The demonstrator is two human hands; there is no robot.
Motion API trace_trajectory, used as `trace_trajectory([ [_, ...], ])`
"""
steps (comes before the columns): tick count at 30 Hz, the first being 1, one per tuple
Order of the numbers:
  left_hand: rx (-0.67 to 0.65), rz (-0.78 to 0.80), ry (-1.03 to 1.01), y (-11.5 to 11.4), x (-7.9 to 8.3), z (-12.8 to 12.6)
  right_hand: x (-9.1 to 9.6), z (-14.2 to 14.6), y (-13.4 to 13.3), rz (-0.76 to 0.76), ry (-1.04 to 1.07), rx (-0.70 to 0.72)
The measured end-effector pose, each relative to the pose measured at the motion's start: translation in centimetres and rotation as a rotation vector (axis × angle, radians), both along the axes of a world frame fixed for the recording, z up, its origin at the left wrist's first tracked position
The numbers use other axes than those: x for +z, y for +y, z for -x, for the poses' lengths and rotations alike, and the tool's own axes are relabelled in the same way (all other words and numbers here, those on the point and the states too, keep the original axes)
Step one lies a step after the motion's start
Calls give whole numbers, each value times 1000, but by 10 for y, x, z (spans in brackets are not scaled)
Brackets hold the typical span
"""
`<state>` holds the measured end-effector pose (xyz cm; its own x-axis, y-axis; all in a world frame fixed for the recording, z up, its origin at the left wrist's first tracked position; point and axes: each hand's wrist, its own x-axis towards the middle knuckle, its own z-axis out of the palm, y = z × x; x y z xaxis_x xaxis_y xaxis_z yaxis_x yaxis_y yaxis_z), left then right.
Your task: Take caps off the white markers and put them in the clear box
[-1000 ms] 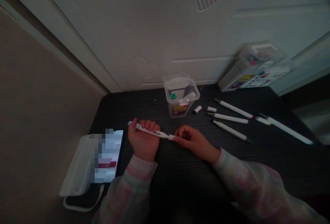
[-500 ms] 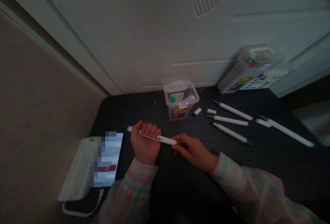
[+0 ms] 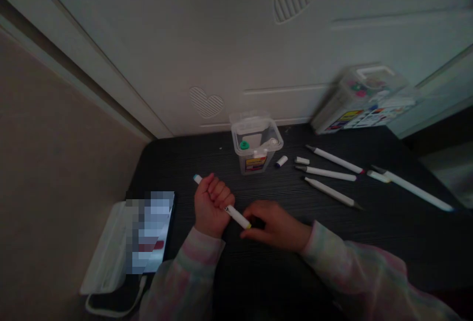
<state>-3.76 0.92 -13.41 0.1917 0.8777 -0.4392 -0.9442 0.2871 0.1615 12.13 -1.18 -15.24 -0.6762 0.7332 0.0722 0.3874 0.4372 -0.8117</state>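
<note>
My left hand [image 3: 211,203] is wrapped round a white marker [image 3: 236,217], which runs from a light-blue end near my thumb down to a yellow tip at the lower right. My right hand [image 3: 273,225] is curled just beyond that yellow tip, fingers closed; what it holds is hidden. Both hands rest low over the dark tabletop [image 3: 295,262]. Behind them stands a small clear plastic tub [image 3: 254,146] with a green-capped marker inside.
Several white markers [image 3: 328,173] and two loose caps [image 3: 281,161] lie to the right. A larger clear marker case [image 3: 364,96] leans against the white cabinet behind. A lit phone [image 3: 151,230] rests on a white stand at the left.
The cap has come off the marker's right end, baring a yellow tip. My left hand has tilted the marker steeper and drawn it nearer; my right hand followed.
</note>
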Motion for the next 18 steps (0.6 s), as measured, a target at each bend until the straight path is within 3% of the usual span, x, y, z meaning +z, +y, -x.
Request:
trace_trajectory([
  [9, 81, -84, 121, -7, 5, -6, 5, 1, 1, 32, 5, -91],
  [14, 61, -81, 98, -6, 5, -4, 6, 0, 2, 87, 18, -59],
  [18, 17, -57, 84, -6, 7, -2, 7, -2, 2, 42, -20, 7],
])
